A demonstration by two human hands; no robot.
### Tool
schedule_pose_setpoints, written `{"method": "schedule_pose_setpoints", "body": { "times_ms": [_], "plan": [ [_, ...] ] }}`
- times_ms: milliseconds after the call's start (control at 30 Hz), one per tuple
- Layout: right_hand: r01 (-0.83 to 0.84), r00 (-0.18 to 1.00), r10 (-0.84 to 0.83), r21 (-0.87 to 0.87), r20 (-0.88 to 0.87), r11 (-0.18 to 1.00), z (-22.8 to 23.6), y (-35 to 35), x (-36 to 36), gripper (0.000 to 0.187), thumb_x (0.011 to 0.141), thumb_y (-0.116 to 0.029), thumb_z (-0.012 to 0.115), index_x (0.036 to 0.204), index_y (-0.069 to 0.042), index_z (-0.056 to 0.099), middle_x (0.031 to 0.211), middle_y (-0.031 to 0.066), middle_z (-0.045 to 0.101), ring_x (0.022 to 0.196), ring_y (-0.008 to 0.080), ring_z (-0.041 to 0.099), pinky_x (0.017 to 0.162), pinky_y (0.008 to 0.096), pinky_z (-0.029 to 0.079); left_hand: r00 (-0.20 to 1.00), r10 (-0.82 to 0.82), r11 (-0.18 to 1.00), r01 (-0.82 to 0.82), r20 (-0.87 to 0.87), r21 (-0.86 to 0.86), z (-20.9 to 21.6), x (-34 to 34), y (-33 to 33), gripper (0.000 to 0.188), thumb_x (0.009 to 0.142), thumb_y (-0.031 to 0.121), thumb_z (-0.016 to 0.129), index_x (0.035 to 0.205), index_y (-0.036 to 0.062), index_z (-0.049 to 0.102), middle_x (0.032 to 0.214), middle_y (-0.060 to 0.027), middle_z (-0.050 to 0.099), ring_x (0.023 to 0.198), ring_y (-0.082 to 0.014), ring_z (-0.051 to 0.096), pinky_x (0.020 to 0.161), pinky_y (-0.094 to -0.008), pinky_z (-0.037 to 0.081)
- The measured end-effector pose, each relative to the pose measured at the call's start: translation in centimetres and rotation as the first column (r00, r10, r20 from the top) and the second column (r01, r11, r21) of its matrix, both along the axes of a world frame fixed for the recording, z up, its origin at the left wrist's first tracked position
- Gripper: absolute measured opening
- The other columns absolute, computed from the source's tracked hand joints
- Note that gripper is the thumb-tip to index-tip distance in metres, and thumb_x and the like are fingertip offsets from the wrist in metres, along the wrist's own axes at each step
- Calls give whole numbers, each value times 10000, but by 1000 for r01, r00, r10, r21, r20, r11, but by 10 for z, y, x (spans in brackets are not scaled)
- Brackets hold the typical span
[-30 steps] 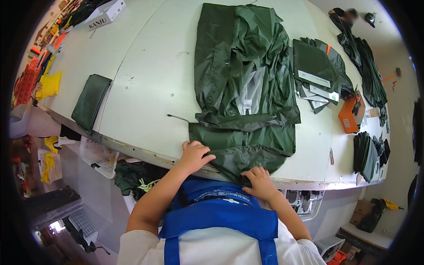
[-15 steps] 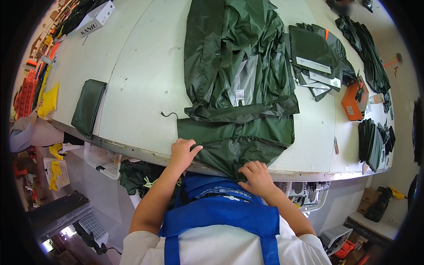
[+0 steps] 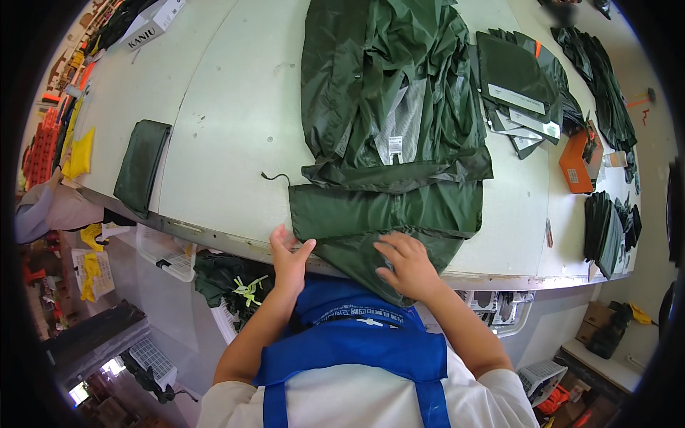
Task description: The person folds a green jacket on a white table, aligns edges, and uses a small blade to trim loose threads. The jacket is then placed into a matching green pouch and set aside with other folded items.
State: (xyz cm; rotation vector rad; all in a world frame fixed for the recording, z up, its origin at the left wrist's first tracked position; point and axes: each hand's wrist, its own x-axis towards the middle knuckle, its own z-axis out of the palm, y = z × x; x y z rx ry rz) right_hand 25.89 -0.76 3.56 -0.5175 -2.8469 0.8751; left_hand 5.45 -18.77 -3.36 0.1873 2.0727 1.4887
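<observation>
Your fingers [image 3: 399, 246] are spread, left hand [image 3: 287, 267] by the near-left edge of the green garment [image 3: 385, 207], right hand [image 3: 414, 274] over its near end; it lies on the pale tabletop [image 3: 228, 128], a white crate [image 3: 178, 271] below.

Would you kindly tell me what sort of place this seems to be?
Probably a garment workshop or packing room: a dark green garment lies spread on a large pale worktable, flat folded green pieces are piled to its right, and another person stands at the far left beside yellow material.
</observation>
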Motion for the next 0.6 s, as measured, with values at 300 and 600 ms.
{"method": "schedule_pose_setpoints", "body": {
  "times_ms": [300, 600],
  "plan": [
    [-13, 1000, 10, 131, 26, 991, -31, 19, -21, 623, 737, -319, 713, 1311, -189, 509, 1409, 71, 420, 1195, 282, 443, 951, 432, 377, 955, -264, 945, 228, 135, 235, 49, 23, 37, 650, 785, -17, 647, 1369, 36, 367, 744, -7, 496, 581, -95, 493, 543, -234, 447],
    [-15, 986, 23, -53, 164, 998, -44, 174, -102, 266, 819, -206, 576, 1018, -53, 663, 870, 183, 665, 863, 351, 641, 813, 431, 495, 467, -874, 485, 858, -135, -167, 78, 53, 105, 665, 786, 104, 635, 1392, 63, 365, 767, -61, 579, 669, -234, 585, 682, -383, 477]
  ]
}}
